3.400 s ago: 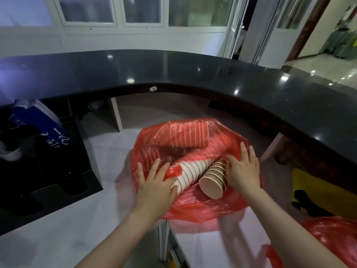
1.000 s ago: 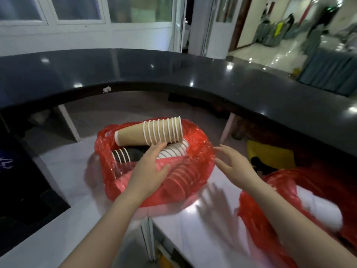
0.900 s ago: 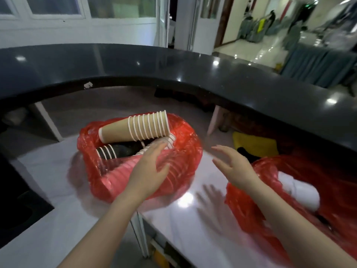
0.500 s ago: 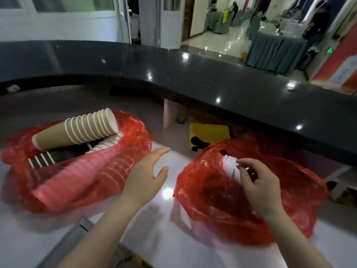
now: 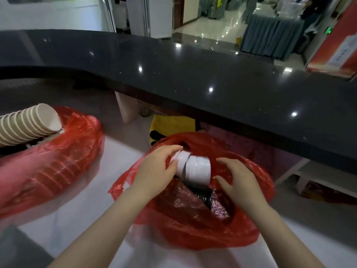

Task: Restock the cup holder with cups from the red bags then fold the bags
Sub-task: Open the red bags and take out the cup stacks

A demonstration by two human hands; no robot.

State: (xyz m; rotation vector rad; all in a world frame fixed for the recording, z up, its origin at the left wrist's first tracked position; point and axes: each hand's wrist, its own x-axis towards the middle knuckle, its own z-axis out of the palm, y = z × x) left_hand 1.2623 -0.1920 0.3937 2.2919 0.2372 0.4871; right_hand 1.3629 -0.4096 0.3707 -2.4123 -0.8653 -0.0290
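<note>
Head view, left to right: tan cups point(image 5: 29, 123) stacked on their side on top of the left bag point(image 5: 58, 157), more cups inside it, untouched. Left hand point(image 5: 156, 169) has fingers curled round the narrow end of the white cups point(image 5: 193, 171), a nested stack lying in the mouth of the right bag point(image 5: 193, 219). Right hand point(image 5: 237, 182) is just beside the stack's wide end, fingers spread and bent, holding nothing; contact cannot be told. Dark ribbed items sit deeper in that bag, unclear. Step judged: pulling the white stack out of the right bag. Next move calls for right hand steadying the stack or pinning the bag, then lifting clear. Cup holder not visible. Counter point(image 5: 212, 70) behind.
</note>
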